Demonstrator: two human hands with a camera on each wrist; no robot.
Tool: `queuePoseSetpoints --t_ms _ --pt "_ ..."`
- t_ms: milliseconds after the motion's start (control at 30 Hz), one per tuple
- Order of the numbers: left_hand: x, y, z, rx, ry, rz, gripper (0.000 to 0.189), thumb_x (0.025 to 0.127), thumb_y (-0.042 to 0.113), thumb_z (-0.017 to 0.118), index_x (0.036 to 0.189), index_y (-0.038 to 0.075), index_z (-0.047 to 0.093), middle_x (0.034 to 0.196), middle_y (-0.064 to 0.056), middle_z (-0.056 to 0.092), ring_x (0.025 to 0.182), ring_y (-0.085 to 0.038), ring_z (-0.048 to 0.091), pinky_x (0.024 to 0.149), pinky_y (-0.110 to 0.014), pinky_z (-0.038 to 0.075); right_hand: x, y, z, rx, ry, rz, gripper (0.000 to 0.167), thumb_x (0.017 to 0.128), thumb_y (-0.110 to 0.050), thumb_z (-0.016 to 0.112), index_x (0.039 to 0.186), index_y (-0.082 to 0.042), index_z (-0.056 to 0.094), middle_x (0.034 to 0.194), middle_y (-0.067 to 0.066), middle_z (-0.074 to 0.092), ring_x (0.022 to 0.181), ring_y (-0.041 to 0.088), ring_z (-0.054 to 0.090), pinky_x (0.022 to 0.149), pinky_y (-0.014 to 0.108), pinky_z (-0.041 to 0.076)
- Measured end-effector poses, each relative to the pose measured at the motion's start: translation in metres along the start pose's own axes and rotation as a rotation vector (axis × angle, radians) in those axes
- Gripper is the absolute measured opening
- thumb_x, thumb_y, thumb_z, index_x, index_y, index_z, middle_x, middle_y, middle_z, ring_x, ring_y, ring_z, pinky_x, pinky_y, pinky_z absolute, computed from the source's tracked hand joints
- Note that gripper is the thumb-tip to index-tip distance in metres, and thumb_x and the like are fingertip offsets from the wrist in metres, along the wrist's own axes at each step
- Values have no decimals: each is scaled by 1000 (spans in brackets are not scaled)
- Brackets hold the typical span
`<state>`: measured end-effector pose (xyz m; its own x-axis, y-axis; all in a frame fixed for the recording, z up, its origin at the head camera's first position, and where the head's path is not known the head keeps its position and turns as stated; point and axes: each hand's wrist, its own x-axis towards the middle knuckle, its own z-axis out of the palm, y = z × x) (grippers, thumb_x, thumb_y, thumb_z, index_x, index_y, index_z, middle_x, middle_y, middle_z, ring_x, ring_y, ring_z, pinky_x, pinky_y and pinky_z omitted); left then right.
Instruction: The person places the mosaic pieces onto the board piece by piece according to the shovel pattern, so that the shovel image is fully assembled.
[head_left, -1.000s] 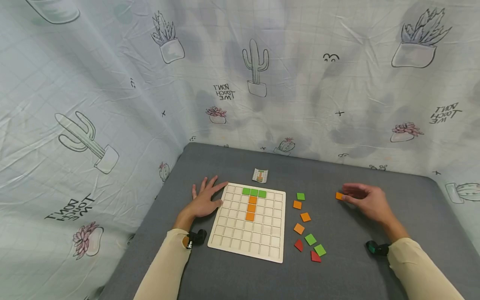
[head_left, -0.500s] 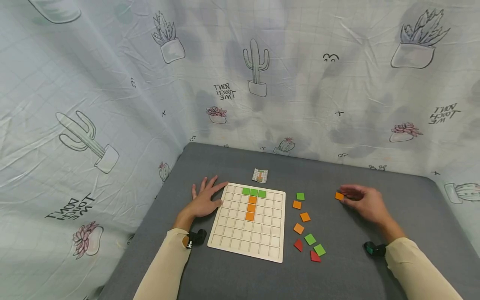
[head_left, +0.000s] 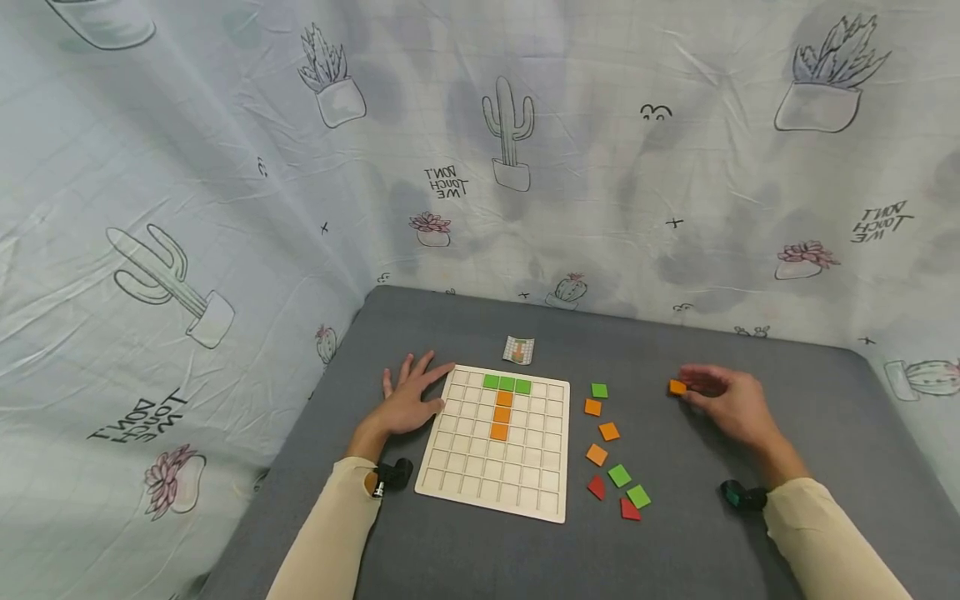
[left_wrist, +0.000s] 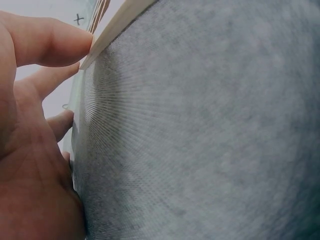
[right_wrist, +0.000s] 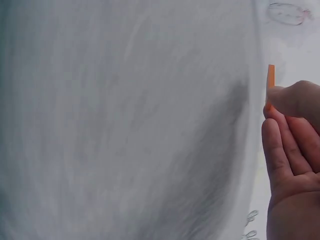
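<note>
A pale wooden grid board (head_left: 465,467) lies on the grey table, with three green squares (head_left: 507,384) in a row near its far edge and three orange squares (head_left: 502,415) in a column below them. My left hand (head_left: 408,407) rests flat with spread fingers at the board's left edge; thumb and index fingertip touch that edge in the left wrist view. Out to the right, my right hand (head_left: 731,404) pinches an orange square tile (head_left: 677,387) between thumb and fingers. Seen edge-on in the right wrist view, the tile (right_wrist: 271,76) sticks out past the thumb.
Right of the board lie loose tiles: a green square (head_left: 599,390) at the back, several orange squares (head_left: 609,432), two green squares (head_left: 619,476) and two red pieces (head_left: 630,509). A small printed pattern card (head_left: 518,350) lies behind the board. A cactus-print curtain (head_left: 585,167) surrounds the table.
My right hand has shifted very slightly to the left, still holding the orange tile, whose face now looks a little more tilted. My left hand and the board have stayed put.
</note>
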<state>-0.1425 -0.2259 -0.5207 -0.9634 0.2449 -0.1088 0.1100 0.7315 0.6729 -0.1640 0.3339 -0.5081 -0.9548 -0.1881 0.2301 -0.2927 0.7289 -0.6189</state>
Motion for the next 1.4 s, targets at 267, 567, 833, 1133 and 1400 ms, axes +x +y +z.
queuePoseSetpoints --t_ms 267,567,833,1133,1400 --pt "1 -1 0 14 -12 -3 68 104 15 61 170 20 45 185 -18 12 170 -48 -8 125 -77 -18 -16 -37 3 84 61 -36 38 93 2 83 131 -1 77 122 23 80 103 -25 60 83 0 49" --pt "0 -1 -1 14 -6 -3 68 104 14 62 170 19 45 184 -19 13 170 -49 -7 125 -78 -18 -40 -80 25 156 133 -62 40 88 5 88 126 -4 80 117 17 82 105 -19 65 92 0 48" --pt "0 0 -1 12 -5 -1 68 104 14 62 169 19 46 184 -19 14 170 -50 -7 125 -78 -17 -52 -107 37 203 165 -76 42 85 5 90 124 -8 82 114 13 84 103 -12 69 94 1 49" --pt "1 0 -2 8 3 7 68 103 14 62 169 18 46 184 -20 14 170 -50 -7 124 -78 -18 -52 -131 50 258 176 -112 41 85 7 90 122 -9 82 112 9 84 104 -6 73 96 3 49" --pt "1 -1 -1 4 -3 -1 68 103 14 63 169 18 46 184 -20 13 170 -50 -7 124 -79 -19 -47 -148 72 321 120 -100 38 88 3 89 123 -11 82 116 5 84 107 5 77 98 7 52"
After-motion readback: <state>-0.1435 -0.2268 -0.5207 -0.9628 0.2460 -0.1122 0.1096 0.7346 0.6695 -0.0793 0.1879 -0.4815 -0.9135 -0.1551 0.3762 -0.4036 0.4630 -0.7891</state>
